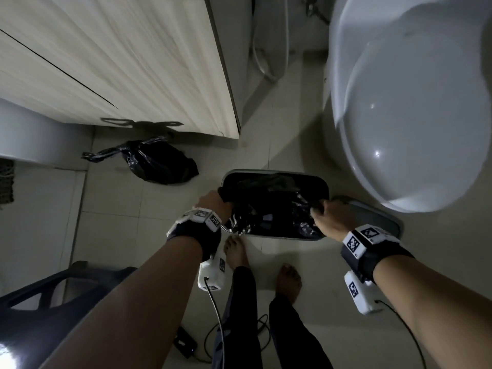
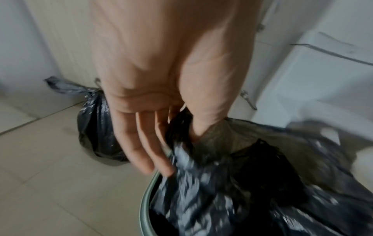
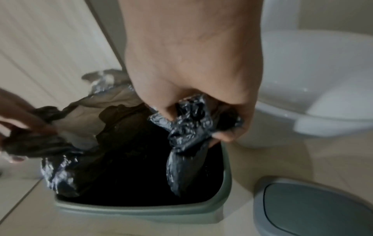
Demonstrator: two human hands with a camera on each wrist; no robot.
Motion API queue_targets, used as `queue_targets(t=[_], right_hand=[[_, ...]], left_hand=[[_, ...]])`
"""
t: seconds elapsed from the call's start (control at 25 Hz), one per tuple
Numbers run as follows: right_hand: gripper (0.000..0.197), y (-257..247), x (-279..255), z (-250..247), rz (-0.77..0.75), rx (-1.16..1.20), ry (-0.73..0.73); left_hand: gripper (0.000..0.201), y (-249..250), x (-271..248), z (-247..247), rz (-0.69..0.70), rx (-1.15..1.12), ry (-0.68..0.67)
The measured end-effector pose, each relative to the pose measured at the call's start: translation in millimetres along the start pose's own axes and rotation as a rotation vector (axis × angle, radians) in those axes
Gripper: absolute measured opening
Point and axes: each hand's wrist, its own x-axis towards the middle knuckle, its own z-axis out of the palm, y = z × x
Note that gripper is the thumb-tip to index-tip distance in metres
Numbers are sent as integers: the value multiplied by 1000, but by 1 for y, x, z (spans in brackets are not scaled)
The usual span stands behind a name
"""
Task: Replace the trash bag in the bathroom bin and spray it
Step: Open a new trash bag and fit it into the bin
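Note:
A pale green bin [image 1: 274,237] stands on the tiled floor between my hands, with its rim showing in the wrist views [image 2: 146,201] [image 3: 141,210]. A fresh black trash bag [image 1: 269,206] hangs crumpled inside it. My left hand [image 1: 222,202] pinches the bag's left edge [image 2: 232,183] between thumb and fingers [image 2: 175,143], just above the rim. My right hand [image 1: 320,209] grips a bunch of the bag's right edge [image 3: 131,159] in curled fingers [image 3: 193,126]. The bag's mouth is pulled apart between both hands. No spray bottle is in view.
A tied, full black bag [image 1: 159,161] [image 2: 95,127] lies on the floor by the wooden cabinet [image 1: 119,62]. The bin's grey lid [image 1: 378,217] [image 3: 312,210] lies right of the bin. A white toilet [image 1: 412,102] is at right. My bare feet [image 1: 237,251], cables [image 1: 221,328] and a dark chair [image 1: 53,302] are near.

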Motion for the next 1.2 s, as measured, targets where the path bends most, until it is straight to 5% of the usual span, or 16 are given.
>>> queue_targets(t=[0.16, 0.28, 0.4, 0.48, 0.56, 0.6, 0.76, 0.92, 1.08, 1.2], right_hand=[[47, 14, 29, 15, 132, 151, 281], [44, 27, 39, 14, 149, 267, 457], [36, 23, 34, 12, 60, 339, 435], [36, 16, 31, 11, -3, 359, 394], [37, 11, 34, 9, -46, 367, 376], [37, 10, 37, 8, -56, 368, 366], [38, 14, 47, 4, -75, 321, 411], [33, 23, 50, 5, -151, 326, 584], [23, 15, 37, 5, -203, -222, 819], [34, 0, 31, 16, -323, -241, 546]], left_hand=[[30, -25, 28, -4, -75, -340, 323], [40, -29, 30, 0, -80, -394, 462], [36, -14, 10, 14, 300, -141, 686], [25, 3, 1, 34, 590, 13, 447], [31, 12, 2, 54, 601, 146, 147], [39, 15, 9, 61, 541, 196, 111], [62, 19, 34, 64, 340, 236, 130], [50, 6, 49, 56, 336, 252, 83], [30, -6, 50, 51, 451, 237, 44], [31, -8, 44, 47, 566, 218, 44]])
